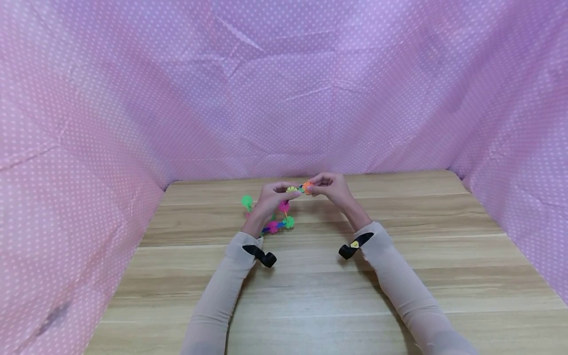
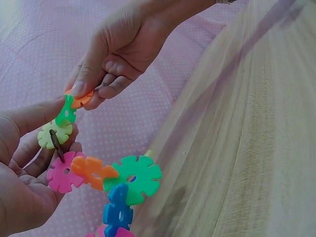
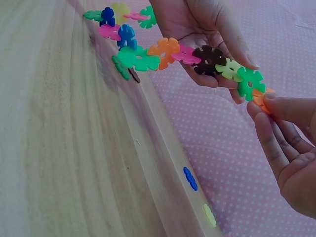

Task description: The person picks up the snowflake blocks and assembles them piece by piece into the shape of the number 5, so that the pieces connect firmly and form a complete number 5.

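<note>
A chain of flower-shaped plastic snowflake discs, slotted into one another, runs between both hands above the table. My right hand (image 1: 334, 190) pinches the orange disc (image 2: 83, 100) at the chain's end between thumb and fingers. My left hand (image 1: 271, 198) grips the chain close by, its thumb at the bright green disc (image 3: 250, 84) and its fingers behind the pale yellow disc (image 2: 53, 135). From there a brown disc (image 3: 209, 60), a pink disc (image 2: 66, 173), another orange disc (image 2: 94, 173) and a larger green disc (image 2: 140, 177) follow, leading to more discs past my left wrist.
The wooden table (image 1: 310, 296) bears a loose blue disc (image 3: 190, 178) and a loose yellow disc (image 3: 210, 215) near its far edge. A dark green disc (image 3: 120, 67) and a brown one (image 3: 134, 75) appear beneath the chain. Pink dotted cloth (image 1: 284, 98) surrounds the table.
</note>
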A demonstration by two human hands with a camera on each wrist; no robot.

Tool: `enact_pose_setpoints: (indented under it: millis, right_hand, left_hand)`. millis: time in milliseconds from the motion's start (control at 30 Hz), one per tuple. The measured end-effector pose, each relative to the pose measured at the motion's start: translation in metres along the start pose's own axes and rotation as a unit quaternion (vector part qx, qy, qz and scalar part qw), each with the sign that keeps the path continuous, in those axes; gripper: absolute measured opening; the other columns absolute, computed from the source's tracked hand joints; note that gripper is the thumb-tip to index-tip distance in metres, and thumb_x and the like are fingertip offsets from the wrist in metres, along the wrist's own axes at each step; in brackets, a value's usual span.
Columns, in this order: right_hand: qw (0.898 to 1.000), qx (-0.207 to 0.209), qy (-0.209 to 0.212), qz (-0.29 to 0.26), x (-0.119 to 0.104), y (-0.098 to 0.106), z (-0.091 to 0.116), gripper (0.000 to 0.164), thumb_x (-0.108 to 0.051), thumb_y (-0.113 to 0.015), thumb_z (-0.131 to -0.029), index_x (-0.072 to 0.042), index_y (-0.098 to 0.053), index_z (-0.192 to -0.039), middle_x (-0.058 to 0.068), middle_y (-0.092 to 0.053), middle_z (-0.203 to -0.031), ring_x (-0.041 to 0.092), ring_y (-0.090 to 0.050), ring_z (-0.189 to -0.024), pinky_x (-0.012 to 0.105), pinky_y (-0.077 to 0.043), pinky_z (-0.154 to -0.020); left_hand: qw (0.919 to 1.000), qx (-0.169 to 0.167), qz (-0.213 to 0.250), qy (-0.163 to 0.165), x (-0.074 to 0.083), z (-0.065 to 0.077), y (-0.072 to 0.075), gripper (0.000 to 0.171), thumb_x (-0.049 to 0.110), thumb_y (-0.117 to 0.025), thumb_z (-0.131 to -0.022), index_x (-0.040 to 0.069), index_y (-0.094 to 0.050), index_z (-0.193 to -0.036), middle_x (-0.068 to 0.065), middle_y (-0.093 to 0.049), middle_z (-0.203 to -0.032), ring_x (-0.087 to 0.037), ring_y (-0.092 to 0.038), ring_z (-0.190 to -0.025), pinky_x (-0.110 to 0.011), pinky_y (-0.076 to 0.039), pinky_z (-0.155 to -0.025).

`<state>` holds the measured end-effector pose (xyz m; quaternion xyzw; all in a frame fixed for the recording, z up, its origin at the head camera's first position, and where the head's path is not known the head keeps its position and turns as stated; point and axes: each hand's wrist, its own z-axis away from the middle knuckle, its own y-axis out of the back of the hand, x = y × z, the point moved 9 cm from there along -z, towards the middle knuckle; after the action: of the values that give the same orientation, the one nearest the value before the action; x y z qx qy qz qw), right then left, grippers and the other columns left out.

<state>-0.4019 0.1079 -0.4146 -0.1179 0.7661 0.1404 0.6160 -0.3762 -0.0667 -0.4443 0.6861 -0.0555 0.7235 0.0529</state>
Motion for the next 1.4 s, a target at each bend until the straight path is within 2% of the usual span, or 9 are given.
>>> enact_pose_setpoints:
  millis: [200, 433, 600, 667, 767, 933, 1033, 1167, 1400]
  right_hand:
    - [1.0, -0.006, 0.003, -0.004, -0.001, 0.0, 0.001, 0.023, 0.002, -0.074, -0.09, 0.015, -0.066, -0.107, -0.005, -0.076, -0.083, 0.01, -0.072, -0.074, 0.026, -0.063, -0.073]
    - [1.0, -0.018, 0.0, -0.007, -0.003, -0.001, 0.002, 0.024, 0.001, -0.073, -0.091, 0.015, -0.065, -0.11, -0.003, -0.076, -0.085, 0.011, -0.074, -0.077, 0.028, -0.063, -0.076]
    - [1.0, -0.028, -0.012, 0.002, -0.002, -0.003, 0.003, 0.026, 0.0, -0.073, -0.092, 0.014, -0.064, -0.112, -0.003, -0.075, -0.086, 0.011, -0.074, -0.078, 0.029, -0.063, -0.078]
    - [0.999, -0.031, -0.017, 0.012, -0.001, -0.001, 0.002, 0.027, 0.0, -0.072, -0.092, 0.013, -0.065, -0.114, -0.002, -0.075, -0.089, 0.011, -0.073, -0.079, 0.029, -0.063, -0.078]
    - [0.999, -0.034, -0.026, 0.026, -0.001, 0.003, 0.002, 0.028, -0.002, -0.072, -0.093, 0.01, -0.065, -0.117, -0.002, -0.075, -0.091, 0.01, -0.073, -0.082, 0.03, -0.063, -0.081]
    - [0.998, -0.036, -0.043, 0.042, -0.001, 0.012, 0.001, 0.031, -0.002, -0.071, -0.094, 0.01, -0.064, -0.122, 0.003, -0.075, -0.094, 0.01, -0.073, -0.084, 0.044, -0.061, -0.088]
    - [0.996, -0.036, -0.048, 0.065, 0.002, 0.017, -0.003, 0.033, -0.001, -0.071, -0.093, 0.012, -0.063, -0.123, 0.008, -0.075, -0.097, 0.008, -0.072, -0.081, 0.035, -0.062, -0.082]
    - [0.992, -0.038, -0.047, 0.111, 0.007, 0.026, -0.011, 0.033, 0.0, -0.072, -0.092, 0.014, -0.063, -0.121, 0.019, -0.074, -0.101, 0.006, -0.07, -0.079, 0.022, -0.06, -0.074]
    - [0.98, -0.039, -0.049, 0.189, 0.015, 0.049, -0.024, 0.036, 0.003, -0.07, -0.092, 0.014, -0.062, -0.125, 0.033, -0.067, -0.115, 0.012, -0.065, -0.087, 0.017, -0.056, -0.078]
  left_hand:
    - [0.9997, -0.011, -0.023, 0.006, 0.001, 0.0, -0.002, 0.038, 0.027, -0.083, -0.087, 0.011, -0.075, -0.119, 0.003, -0.061, -0.097, -0.012, -0.054, -0.08, -0.021, -0.046, -0.066]
    - [0.9984, -0.047, -0.03, 0.014, 0.001, 0.001, -0.009, 0.032, 0.026, -0.077, -0.092, 0.019, -0.073, -0.123, 0.001, -0.064, -0.116, -0.023, -0.056, -0.094, -0.027, -0.045, -0.075]
    - [0.9975, -0.063, -0.029, 0.014, 0.001, 0.001, -0.011, 0.031, 0.027, -0.076, -0.093, 0.019, -0.072, -0.124, -0.002, -0.067, -0.122, -0.024, -0.062, -0.102, -0.045, -0.051, -0.097]
    - [0.9976, -0.063, -0.027, 0.013, 0.001, 0.001, -0.011, 0.031, 0.027, -0.076, -0.094, 0.019, -0.072, -0.123, -0.001, -0.066, -0.126, -0.024, -0.063, -0.106, -0.054, -0.047, -0.107]
    - [0.9981, -0.056, -0.02, 0.015, 0.0, 0.001, -0.008, 0.03, 0.027, -0.076, -0.093, 0.019, -0.073, -0.122, -0.001, -0.064, -0.13, -0.024, -0.063, -0.105, -0.059, -0.044, -0.111]
    - [0.9987, -0.049, -0.007, 0.01, 0.002, 0.001, -0.003, 0.029, 0.022, -0.073, -0.095, 0.016, -0.071, -0.124, -0.007, -0.061, -0.137, -0.028, -0.062, -0.113, -0.059, -0.044, -0.112]
    - [0.9988, -0.048, 0.005, 0.006, 0.003, 0.001, -0.001, 0.031, 0.02, -0.072, -0.096, 0.012, -0.07, -0.125, -0.011, -0.06, -0.139, -0.033, -0.058, -0.124, -0.056, -0.043, -0.115]
    - [0.9989, -0.045, 0.004, 0.007, 0.003, 0.001, 0.001, 0.031, 0.023, -0.073, -0.095, 0.013, -0.07, -0.125, -0.01, -0.061, -0.138, -0.027, -0.06, -0.121, -0.051, -0.047, -0.113]
    - [0.9992, -0.039, 0.008, 0.001, 0.005, 0.001, 0.003, 0.031, 0.02, -0.074, -0.094, 0.014, -0.071, -0.124, -0.003, -0.066, -0.129, -0.022, -0.062, -0.117, -0.044, -0.051, -0.109]
